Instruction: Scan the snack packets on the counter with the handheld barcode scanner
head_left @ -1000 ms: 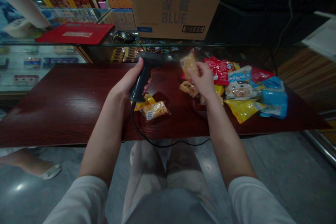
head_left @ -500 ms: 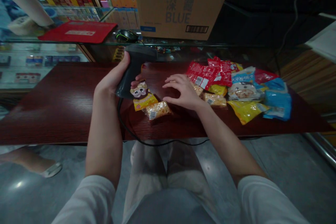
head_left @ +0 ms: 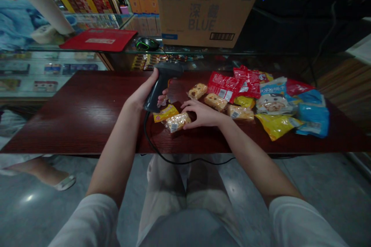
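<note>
a: what's in hand at this moment?
b: the left hand [head_left: 150, 92] is wrapping round the grip of a corded barcode scanner [head_left: 160, 87], its head tilting up and away. the right hand [head_left: 203, 114] is staying part open, not gripping, its thumb tip [head_left: 187, 126] touching a clear pastry packet [head_left: 176, 122].
a: where's that packet lying?
b: on the dark wood worktop [head_left: 87, 123], just left of the right hand, its white barcode label [head_left: 174, 127] facing up. it's looking intact, a little crinkled.
a: and the next move?
b: my read: it's calling for the right hand closing on the packet. more pastry packets [head_left: 216, 102] are lying beyond that hand.
</note>
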Tool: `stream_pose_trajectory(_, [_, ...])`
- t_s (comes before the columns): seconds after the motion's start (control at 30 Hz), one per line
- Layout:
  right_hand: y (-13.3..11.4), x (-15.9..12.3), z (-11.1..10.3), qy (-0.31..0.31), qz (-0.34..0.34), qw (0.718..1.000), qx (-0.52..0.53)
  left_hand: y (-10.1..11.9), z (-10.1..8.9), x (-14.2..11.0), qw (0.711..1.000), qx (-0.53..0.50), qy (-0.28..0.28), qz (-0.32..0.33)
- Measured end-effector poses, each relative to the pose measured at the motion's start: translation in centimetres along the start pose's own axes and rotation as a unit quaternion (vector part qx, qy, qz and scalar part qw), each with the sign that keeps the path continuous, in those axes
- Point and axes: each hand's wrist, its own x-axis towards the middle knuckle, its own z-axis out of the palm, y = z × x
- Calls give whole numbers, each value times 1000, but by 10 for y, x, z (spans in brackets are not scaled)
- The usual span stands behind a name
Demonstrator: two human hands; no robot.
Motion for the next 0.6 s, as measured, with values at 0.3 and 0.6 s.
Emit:
stream_pose_trajectory(0.3, [36,3,-6,323,129,927,141,-20,5,6,999,-16,-10,47])
stream_pose_trajectory(0.6, [55,-6,-34,492,148,857,-44,-29,30,2,996,8,9,87])
